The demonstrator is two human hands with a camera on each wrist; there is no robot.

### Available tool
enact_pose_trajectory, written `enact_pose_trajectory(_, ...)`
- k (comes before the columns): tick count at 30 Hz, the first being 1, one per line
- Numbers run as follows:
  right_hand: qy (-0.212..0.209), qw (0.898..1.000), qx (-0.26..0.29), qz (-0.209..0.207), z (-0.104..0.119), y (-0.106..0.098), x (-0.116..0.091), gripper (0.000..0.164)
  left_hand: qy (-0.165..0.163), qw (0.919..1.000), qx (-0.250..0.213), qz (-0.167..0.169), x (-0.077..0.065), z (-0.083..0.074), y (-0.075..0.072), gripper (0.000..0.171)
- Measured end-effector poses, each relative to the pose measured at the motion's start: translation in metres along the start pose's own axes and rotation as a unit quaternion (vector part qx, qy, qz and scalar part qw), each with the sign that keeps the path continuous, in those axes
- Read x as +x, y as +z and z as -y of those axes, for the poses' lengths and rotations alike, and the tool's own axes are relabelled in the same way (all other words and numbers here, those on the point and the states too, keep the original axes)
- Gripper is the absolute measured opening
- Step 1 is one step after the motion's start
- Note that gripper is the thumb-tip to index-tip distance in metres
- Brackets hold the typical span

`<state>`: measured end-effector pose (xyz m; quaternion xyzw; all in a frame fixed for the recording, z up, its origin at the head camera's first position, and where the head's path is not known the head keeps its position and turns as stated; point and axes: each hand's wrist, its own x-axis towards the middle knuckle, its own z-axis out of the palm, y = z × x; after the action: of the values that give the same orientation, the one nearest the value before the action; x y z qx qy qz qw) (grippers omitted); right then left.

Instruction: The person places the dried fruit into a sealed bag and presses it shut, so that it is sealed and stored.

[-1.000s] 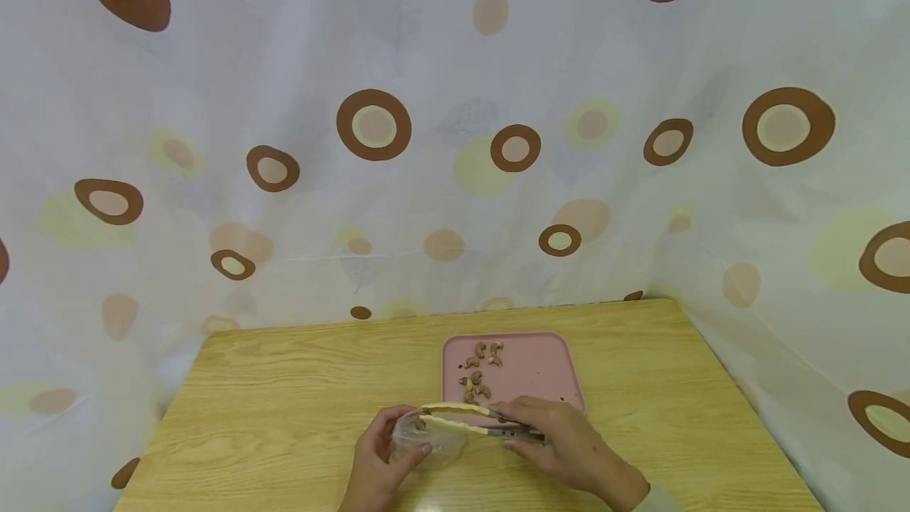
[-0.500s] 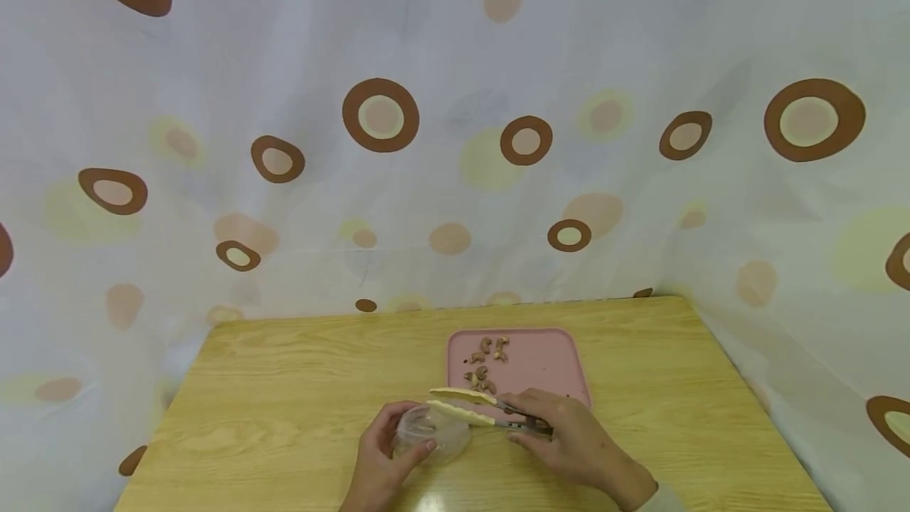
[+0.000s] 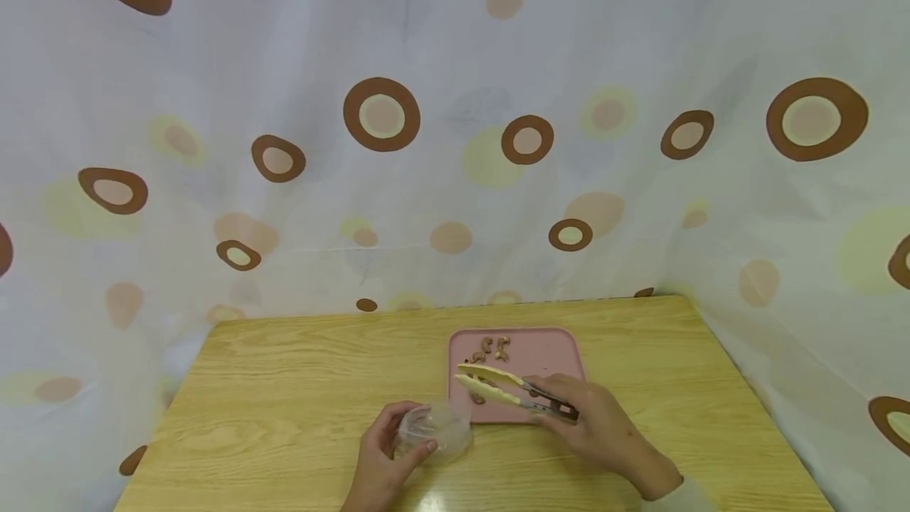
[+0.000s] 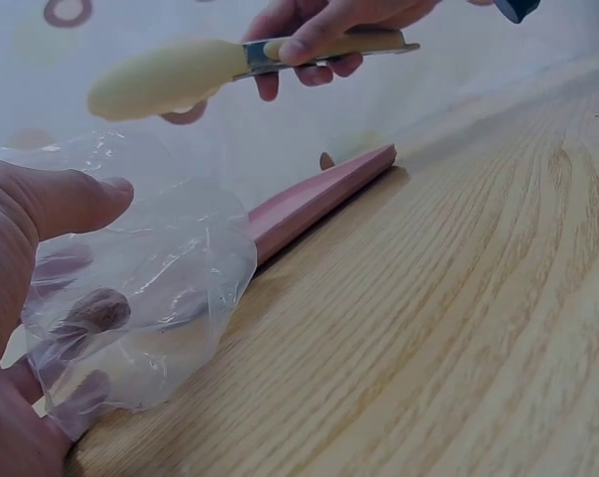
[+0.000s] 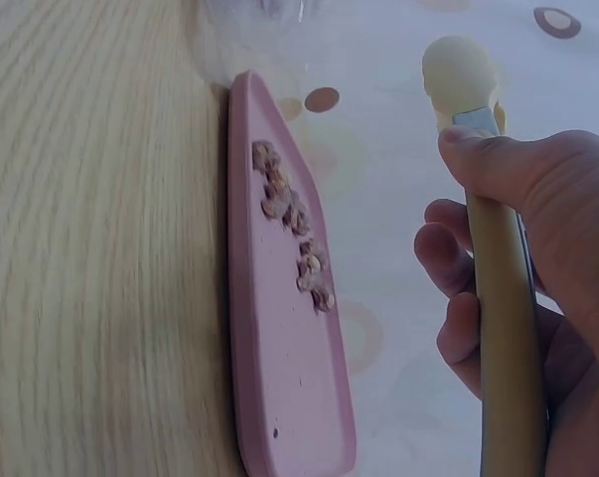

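My left hand (image 3: 384, 453) holds a clear plastic bag (image 3: 444, 431) with its mouth spread, left of the pink tray's near corner. In the left wrist view, a brown cashew (image 4: 98, 310) shows through the bag (image 4: 195, 268). My right hand (image 3: 600, 425) grips tongs (image 3: 494, 385) with cream tips and metal-edged handles. The tong tips are apart, with nothing visible between them, over the left part of the pink tray (image 3: 543, 350). Several brown cashews (image 3: 486, 344) lie along the tray's left side, some of them hidden behind the tongs.
The tray (image 5: 289, 378) lies flat on a wood-grain table (image 3: 306, 385), with small dark crumbs on it. A white curtain (image 3: 426, 180) with brown and yellow spots hangs behind the table and along its sides.
The tongs have moved from the bag's mouth to the right and away from me, over the cashews on the tray. My left hand has stayed around the bag.
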<state>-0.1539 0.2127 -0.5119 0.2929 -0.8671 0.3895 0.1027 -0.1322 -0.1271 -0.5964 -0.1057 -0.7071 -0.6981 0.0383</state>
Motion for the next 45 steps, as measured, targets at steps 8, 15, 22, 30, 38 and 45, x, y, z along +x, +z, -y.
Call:
enact_pose_trajectory(8, 0.015, 1.0, -0.019, -0.004, -0.007, -0.008, -0.005, 0.051, -0.016, 0.9997, -0.002, -0.017, -0.002, 0.0, 0.001, 0.048)
enact_pose_trajectory(15, 0.066, 0.996, -0.053, 0.021, -0.014, -0.015, -0.01, 0.049, -0.042, 0.9987, -0.007, -0.029, -0.002, -0.003, 0.003, 0.05)
enact_pose_trajectory(22, 0.102, 0.991, -0.08, 0.035, -0.018, -0.017, -0.012, 0.045, -0.055, 0.998, -0.006, -0.031, -0.002, -0.003, 0.003, 0.051)
enact_pose_trajectory(30, 0.097, 0.989, -0.107, 0.032, -0.024, -0.014, -0.015, 0.044, -0.056, 0.9979, -0.01, -0.032, -0.001, -0.003, 0.004, 0.052)
enact_pose_trajectory(38, 0.106, 0.985, -0.13, 0.043, -0.03, -0.01, -0.015, 0.04, -0.044, 0.9986, -0.01, -0.028, 0.0, -0.003, 0.005, 0.051)
enact_pose_trajectory(45, 0.14, 0.978, -0.137, 0.069, -0.029, -0.008, -0.014, 0.041, -0.047, 0.9984, -0.008, -0.03, 0.0, -0.003, 0.006, 0.051)
